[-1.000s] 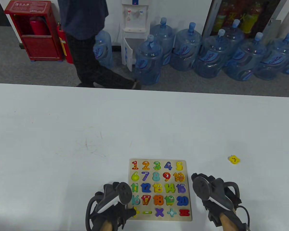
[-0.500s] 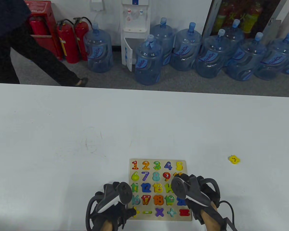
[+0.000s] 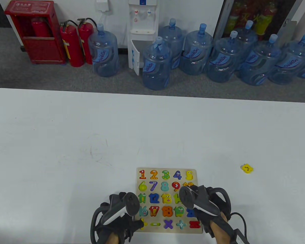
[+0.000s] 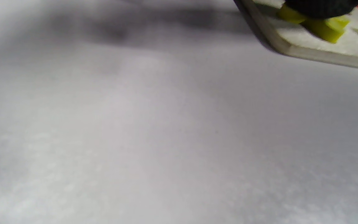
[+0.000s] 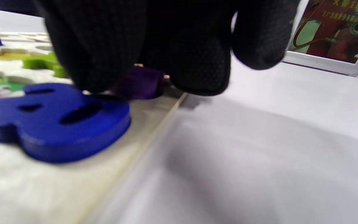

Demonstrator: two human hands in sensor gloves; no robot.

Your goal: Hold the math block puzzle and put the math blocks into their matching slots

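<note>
The wooden puzzle board [image 3: 167, 168] lies near the table's front edge, with coloured number and sign blocks in its slots. My left hand [image 3: 135, 224] holds its front left corner; in the left wrist view a fingertip [image 4: 318, 6] rests on a yellow-green block [image 4: 325, 28] there. My right hand [image 3: 193, 199] is over the board's right side. In the right wrist view its fingers [image 5: 194, 68] close around a purple block [image 5: 141, 84] just behind the blue 20 block [image 5: 57, 121]. A loose yellow block [image 3: 247, 168] lies on the table to the right.
The white table [image 3: 91, 132] stretches far to the left and back. Beyond its far edge stand water bottles [image 3: 156, 64], a dispenser [image 3: 142, 30] and red fire extinguishers [image 3: 71, 45].
My right hand moved left from beside the board onto its right side and settled on the purple block. The left hand stayed put. A person walked out of view at the back.
</note>
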